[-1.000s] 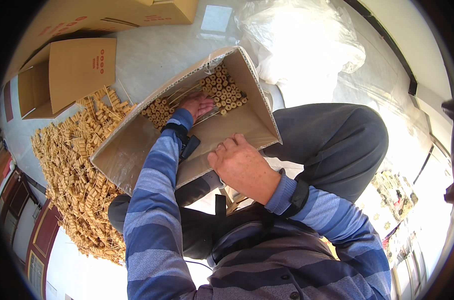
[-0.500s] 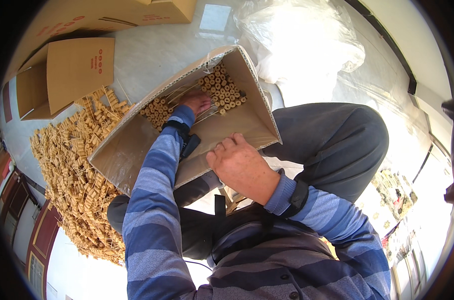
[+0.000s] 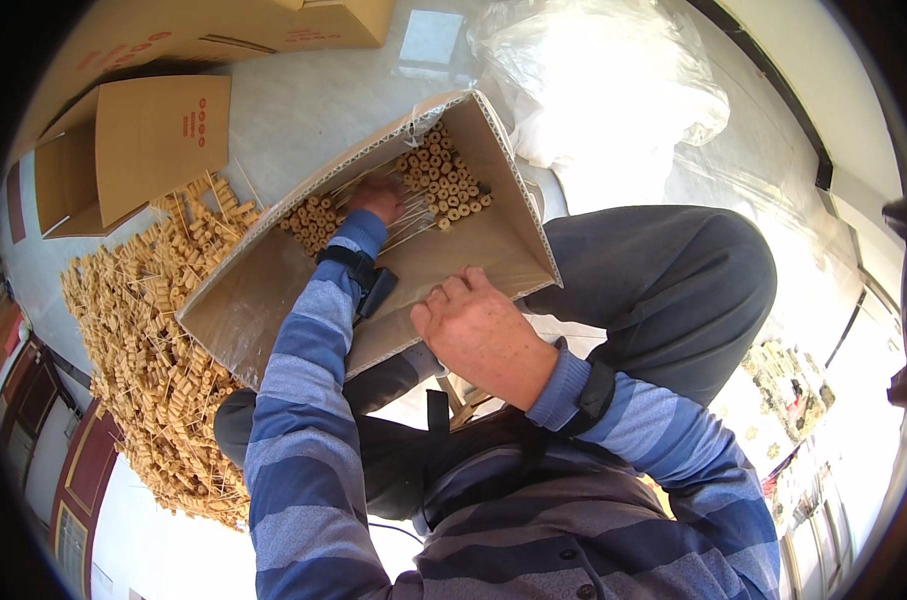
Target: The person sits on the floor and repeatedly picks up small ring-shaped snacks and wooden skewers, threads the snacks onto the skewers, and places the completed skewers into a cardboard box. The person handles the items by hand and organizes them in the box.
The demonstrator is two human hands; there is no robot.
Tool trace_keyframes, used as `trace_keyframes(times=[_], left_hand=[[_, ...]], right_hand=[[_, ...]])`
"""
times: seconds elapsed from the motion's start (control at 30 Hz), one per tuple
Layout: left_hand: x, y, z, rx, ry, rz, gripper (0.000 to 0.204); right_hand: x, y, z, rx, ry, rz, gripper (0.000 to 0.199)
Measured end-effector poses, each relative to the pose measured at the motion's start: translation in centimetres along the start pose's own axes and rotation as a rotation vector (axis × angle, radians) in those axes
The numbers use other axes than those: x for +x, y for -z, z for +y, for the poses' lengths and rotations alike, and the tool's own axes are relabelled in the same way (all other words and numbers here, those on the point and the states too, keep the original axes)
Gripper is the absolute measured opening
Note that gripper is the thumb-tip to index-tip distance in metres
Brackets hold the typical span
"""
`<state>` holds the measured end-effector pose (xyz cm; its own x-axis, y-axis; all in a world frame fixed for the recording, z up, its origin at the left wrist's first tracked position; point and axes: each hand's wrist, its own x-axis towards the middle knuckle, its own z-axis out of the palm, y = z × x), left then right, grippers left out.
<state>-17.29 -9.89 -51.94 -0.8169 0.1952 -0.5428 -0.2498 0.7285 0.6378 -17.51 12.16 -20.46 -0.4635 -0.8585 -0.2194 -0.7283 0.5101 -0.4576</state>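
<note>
A cardboard box (image 3: 460,240) leans open toward me, its mouth tilted up at my legs. Inside, tan round-ended pieces with dark centres (image 3: 443,175) are stacked in two groups, left and right. Thin pale sticks (image 3: 413,222) lie between those groups. My left hand (image 3: 378,198) reaches deep into the box among the sticks, beside the left group; its fingers are blurred and partly hidden. My right hand (image 3: 488,335) is curled over the near edge of the box, gripping it from the outside.
A large heap of tan pieces on sticks (image 3: 163,340) covers the floor at the left. Behind it stands another open cardboard box (image 3: 163,145), with more cardboard (image 3: 343,25) at the far left. Clear plastic sheeting (image 3: 603,80) lies beyond the box. My bent knee (image 3: 673,270) is at its right.
My left hand has shifted slightly left and deeper into the box, uncovering more sticks between the two groups. My right hand and the box have hardly moved.
</note>
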Motion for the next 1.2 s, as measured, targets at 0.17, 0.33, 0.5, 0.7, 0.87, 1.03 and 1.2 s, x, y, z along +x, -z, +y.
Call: trace_keyframes(times=[0.17, 0.33, 0.5, 0.7, 0.87, 1.03, 1.2], left_hand=[[1.1, 1.2, 3.5, 0.305, 0.034, -0.049, 0.017], [0.7, 2.8, 6.2, 0.448, -0.069, -0.114, 0.021], [1.7, 2.0, 6.1, -0.957, 0.483, 0.026, 0.031], [3.2, 3.2, 4.5, -0.126, 0.165, -0.217, 0.036], [4.1, 1.3, 4.3, -1.172, 0.765, 0.001, 0.050], [4.5, 1.6, 2.4, -0.123, 0.145, -0.182, 0.045], [2.8, 2.9, 1.9, -0.002, 0.061, -0.295, 0.034]], right_hand=[[0.1, -0.1, 0.1, 0.006, 0.007, 0.001, 0.012], [0.3, 0.0, 0.1, 0.002, 0.016, 0.002, 0.011], [0.4, 0.3, 0.1, -0.022, 0.020, -0.005, 0.010], [0.4, 0.4, 0.0, -0.023, 0.010, -0.033, 0.011], [0.5, 0.2, 0.0, -0.016, 0.006, -0.019, 0.010], [0.4, 0.1, 0.1, -0.046, 0.009, -0.033, 0.009], [0.1, -0.1, 0.0, -0.049, 0.047, 0.029, 0.007]])
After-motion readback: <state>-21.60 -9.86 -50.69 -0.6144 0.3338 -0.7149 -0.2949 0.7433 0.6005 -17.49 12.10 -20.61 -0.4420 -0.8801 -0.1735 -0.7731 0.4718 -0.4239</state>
